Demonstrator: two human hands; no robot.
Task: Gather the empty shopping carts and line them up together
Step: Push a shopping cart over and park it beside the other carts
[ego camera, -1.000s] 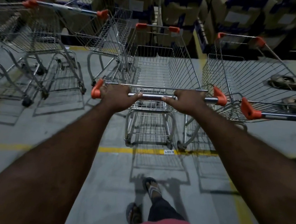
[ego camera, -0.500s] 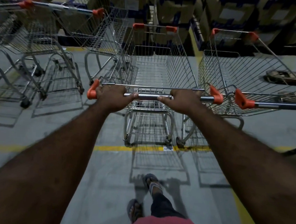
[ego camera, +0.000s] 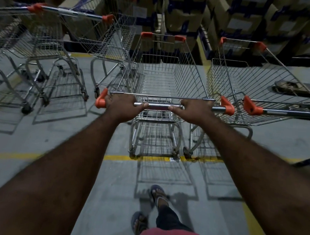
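Cart point(ego camera: 169, 78): handle point(ego camera: 158, 105) inside left grip point(ego camera: 122, 106), right grip point(ego camera: 197, 110).

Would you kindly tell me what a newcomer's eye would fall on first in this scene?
First come two bare forearms reaching to the centre, where the left hand and right hand grip the handle of the empty middle cart. The right cart, also empty, stands close beside it, its orange handle end near the right hand. The left carts stand further off, and stacked cardboard boxes fill the back.
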